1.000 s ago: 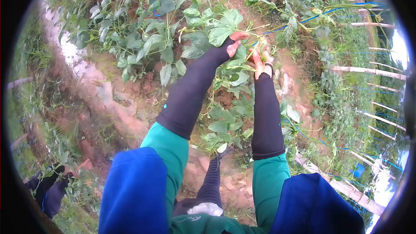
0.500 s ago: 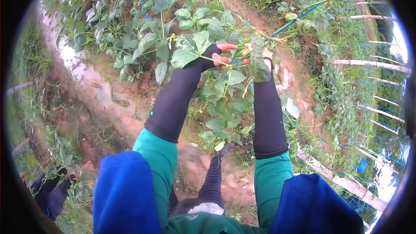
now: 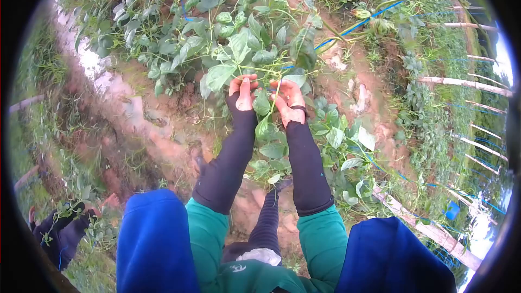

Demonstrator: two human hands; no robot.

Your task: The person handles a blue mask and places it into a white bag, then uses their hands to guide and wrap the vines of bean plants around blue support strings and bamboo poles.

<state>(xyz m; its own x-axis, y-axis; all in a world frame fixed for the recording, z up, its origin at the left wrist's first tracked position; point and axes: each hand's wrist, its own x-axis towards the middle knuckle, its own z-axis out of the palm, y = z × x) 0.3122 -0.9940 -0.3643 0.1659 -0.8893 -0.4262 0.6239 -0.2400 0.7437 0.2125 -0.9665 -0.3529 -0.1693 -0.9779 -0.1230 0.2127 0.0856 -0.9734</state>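
Observation:
Both of my hands are among the leaves of a climbing bean-like plant [image 3: 239,46], close to a blue string [image 3: 380,11]. My left hand [image 3: 242,91] is closed, its thumb against curled fingers just below a broad leaf [image 3: 220,76]; what it pinches, if anything, is too small to make out. My right hand [image 3: 291,100] has thumb and fingers closed around a thin green vine stem [image 3: 278,89]. Leaves [image 3: 262,103] hang between the two wrists. A larger leaf [image 3: 304,49] stands above my right hand, partly covering the string.
Leafy plants [image 3: 146,32] fill the far left, beside a muddy, wet furrow [image 3: 130,111]. Wooden poles [image 3: 461,80] line the right side, and a thick pole [image 3: 429,228] slants at the lower right. Another person in dark clothes [image 3: 62,236] is at the lower left.
Both hands have moved down toward me, the right one also leftward, away from the taut blue string. The large leaf that covered my right hand now stands above it.

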